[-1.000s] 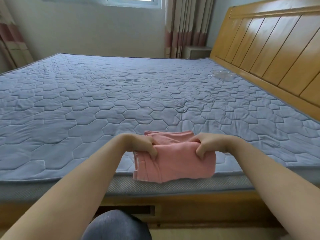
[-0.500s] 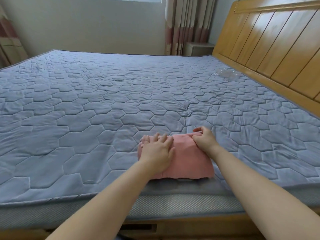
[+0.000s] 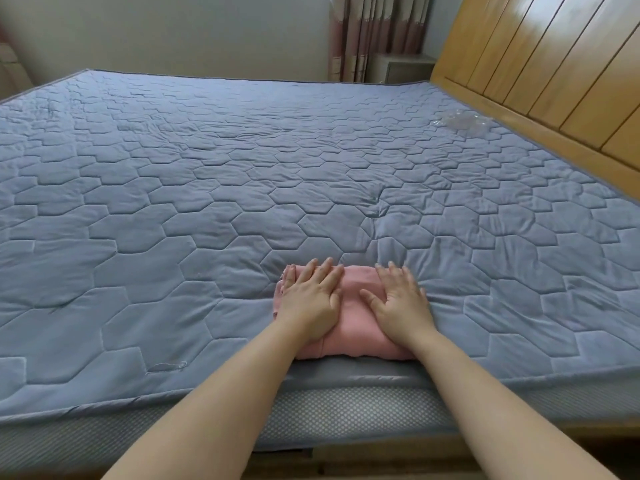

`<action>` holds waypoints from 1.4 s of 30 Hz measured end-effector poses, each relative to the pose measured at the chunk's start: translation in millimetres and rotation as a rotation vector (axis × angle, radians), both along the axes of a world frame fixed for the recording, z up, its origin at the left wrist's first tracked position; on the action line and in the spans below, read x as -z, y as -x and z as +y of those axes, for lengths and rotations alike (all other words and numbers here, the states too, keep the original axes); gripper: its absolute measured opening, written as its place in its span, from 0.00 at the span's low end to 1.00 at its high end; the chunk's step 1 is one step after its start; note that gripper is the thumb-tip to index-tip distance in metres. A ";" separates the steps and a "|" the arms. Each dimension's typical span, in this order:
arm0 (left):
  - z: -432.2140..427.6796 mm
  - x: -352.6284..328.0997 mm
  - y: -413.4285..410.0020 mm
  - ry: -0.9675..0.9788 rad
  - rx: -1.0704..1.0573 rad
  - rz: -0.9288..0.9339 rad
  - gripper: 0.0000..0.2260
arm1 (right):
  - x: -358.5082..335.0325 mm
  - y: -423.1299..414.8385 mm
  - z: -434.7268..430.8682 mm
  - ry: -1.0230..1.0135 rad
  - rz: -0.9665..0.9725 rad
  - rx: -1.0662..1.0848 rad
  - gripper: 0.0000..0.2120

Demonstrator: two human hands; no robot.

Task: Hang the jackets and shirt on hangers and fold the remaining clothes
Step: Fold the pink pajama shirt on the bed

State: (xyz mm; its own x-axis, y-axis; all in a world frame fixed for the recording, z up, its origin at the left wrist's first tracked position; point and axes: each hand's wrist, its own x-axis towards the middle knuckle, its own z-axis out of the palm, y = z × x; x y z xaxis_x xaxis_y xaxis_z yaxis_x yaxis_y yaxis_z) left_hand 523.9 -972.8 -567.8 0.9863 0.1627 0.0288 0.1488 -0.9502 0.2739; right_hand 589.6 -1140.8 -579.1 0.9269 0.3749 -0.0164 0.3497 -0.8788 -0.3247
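The folded garment (image 3: 351,327) is plain pink, without any print. The quilted mattress cover (image 3: 242,174) is grey-blue, and its stitching makes a pattern of hexagons over the whole surface. The side of the mattress (image 3: 346,410) is grey with a fine pattern of small light dots. The headboard (image 3: 554,64) is honey-yellow wood with dark lines between the planks. The curtain (image 3: 374,32) has vertical stripes in dusty pink and beige. The wall (image 3: 173,29) is pale grey.

The pink garment (image 3: 350,320) is folded into a compact rectangle, lying flat at the 6 o'clock edge of the quilted mattress (image 3: 207,220).
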 end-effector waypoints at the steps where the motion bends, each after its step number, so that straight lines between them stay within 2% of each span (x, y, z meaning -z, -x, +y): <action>1: 1.5 3.8 0.7 0.029 -0.049 -0.019 0.22 | 3.3 -3.6 -1.2 -0.101 0.044 0.030 0.32; 2: 2.9 7.8 3.4 0.070 -0.116 -0.037 0.23 | 6.9 -5.2 -4.8 -0.221 0.100 0.075 0.32; 4: 6.0 11.6 11.7 0.292 -0.329 -0.080 0.27 | 9.3 -4.2 -15.3 -0.427 0.196 0.209 0.33; 6: 8.1 12.9 18.6 0.567 -0.527 -0.109 0.37 | 6.8 -2.6 -26.0 -0.498 0.253 0.354 0.31; 8: 11.6 7.5 23.3 0.683 -0.603 -0.071 0.41 | 1.8 -1.1 -32.8 -0.525 0.341 0.400 0.29; 10: 22.2 -2.5 23.5 0.727 -0.579 0.023 0.35 | -6.5 0.0 -35.8 -0.560 0.458 0.419 0.33; 12: 35.6 -13.0 22.5 0.801 -0.545 0.138 0.35 | -12.3 -0.8 -38.3 -0.613 0.554 0.448 0.38; 14: 45.9 -18.2 17.7 0.844 -0.541 0.249 0.41 | -17.5 -1.8 -37.5 -0.708 0.634 0.460 0.36; 16: 53.1 -17.4 6.2 0.837 -0.525 0.331 0.41 | -19.6 -3.5 -31.9 -0.824 0.702 0.460 0.31; 21: 72.4 -0.5 -7.7 0.993 -0.537 0.406 0.31 | -6.5 -1.9 -14.9 -0.977 0.721 0.438 0.19; 23: 68.8 5.5 -8.1 1.031 -0.543 0.392 0.27 | -3.6 -2.0 -7.1 -0.992 0.708 0.487 0.18; 26: 50.1 -5.1 -5.9 1.018 -0.575 0.302 0.29 | -18.7 -3.7 1.7 -0.837 0.670 0.631 0.21; 29: 33.6 -44.6 3.4 1.009 -0.617 0.283 0.23 | -54.5 2.4 -0.2 -0.753 0.768 0.713 0.23; 33: 17.5 -118.9 5.4 1.145 -0.613 0.308 0.18 | -132.5 18.9 -27.0 -0.834 0.855 0.821 0.22; 35: 2.3 -165.6 -0.7 1.208 -0.537 0.341 0.15 | -182.9 32.6 -48.2 -0.915 0.914 0.874 0.17; 38: -30.2 -248.0 -10.0 1.203 -0.397 0.427 0.13 | -260.4 58.1 -88.5 -0.993 0.923 0.977 0.16; 42: -79.6 -372.9 -26.2 1.146 -0.219 0.564 0.16 | -385.5 96.6 -138.3 -1.135 0.861 1.136 0.15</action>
